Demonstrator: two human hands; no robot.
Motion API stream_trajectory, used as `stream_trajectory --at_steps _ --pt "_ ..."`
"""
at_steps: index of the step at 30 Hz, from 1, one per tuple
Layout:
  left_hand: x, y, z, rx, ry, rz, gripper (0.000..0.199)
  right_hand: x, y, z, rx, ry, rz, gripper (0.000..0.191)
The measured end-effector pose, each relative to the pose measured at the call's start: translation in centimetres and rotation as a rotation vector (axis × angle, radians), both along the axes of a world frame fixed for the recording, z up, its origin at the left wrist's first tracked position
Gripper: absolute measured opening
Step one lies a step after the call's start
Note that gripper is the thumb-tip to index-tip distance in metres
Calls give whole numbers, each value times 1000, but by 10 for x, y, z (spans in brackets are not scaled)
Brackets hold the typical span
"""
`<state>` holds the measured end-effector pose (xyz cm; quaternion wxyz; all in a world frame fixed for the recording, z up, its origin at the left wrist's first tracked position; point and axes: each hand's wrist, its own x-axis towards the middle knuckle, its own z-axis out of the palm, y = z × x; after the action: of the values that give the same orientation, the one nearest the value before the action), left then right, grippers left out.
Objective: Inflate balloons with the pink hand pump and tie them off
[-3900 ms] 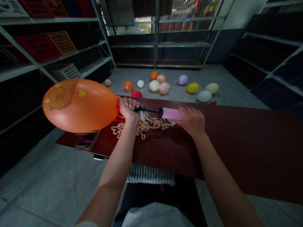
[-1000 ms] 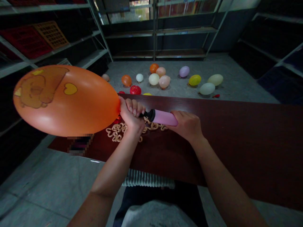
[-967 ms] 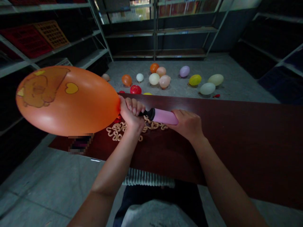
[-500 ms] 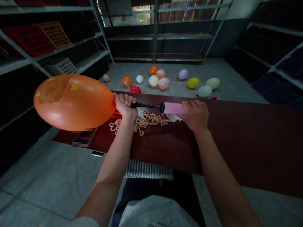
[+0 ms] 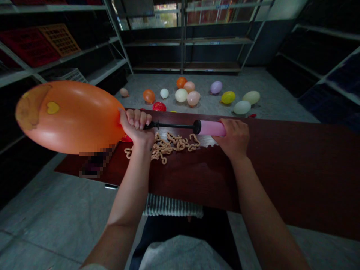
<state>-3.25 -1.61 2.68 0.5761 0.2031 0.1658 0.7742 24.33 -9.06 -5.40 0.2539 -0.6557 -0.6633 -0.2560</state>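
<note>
Orange and taut, the balloon (image 5: pixel 73 116) sits above the table's (image 5: pixel 267 157) left end, its neck and the pump's (image 5: pixel 212 128) black end gripped by the left hand (image 5: pixel 137 125) — probably against leaks — while the right hand (image 5: pixel 234 138) wraps the pink barrel, apparently bracing it.

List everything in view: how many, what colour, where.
Table: one, red-brown, centre
Big balloon: one, orange, left
Pump: one, pink and black, centre
Coils: uncountable pile, tan, on table
Red item: one, red, on table
Blurred item: one, dark, table's left
Floor balloons: about fifteen, mixed colours, beyond table
Racks: several, grey, left, back, right
Crates: several, red, orange, white, left racks
Ribbed cloth: one, grey-green, below near edge
Shirt: one, grey, bottom centre
Trousers: one pair, dark, below table
Left hand: one, on pump's black end
Right hand: one, on pump's pink tube
</note>
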Motion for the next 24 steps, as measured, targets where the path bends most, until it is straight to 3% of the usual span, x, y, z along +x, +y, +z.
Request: stream_trajectory --at_steps 5,13,19,24 --pt "11 -7 4 2 10 -37 56 -10 -4 7 -65 -16 48 38" --pt "40 -16 -11 23 18 -221 60 -49 -6 7 -104 21 220 42" --pt "51 -20 -19 -28 19 -257 61 -41 -5 4 -113 -20 252 41" --pt "46 -10 -23 -73 -9 -241 60 -41 1 1 -104 -5 255 38"
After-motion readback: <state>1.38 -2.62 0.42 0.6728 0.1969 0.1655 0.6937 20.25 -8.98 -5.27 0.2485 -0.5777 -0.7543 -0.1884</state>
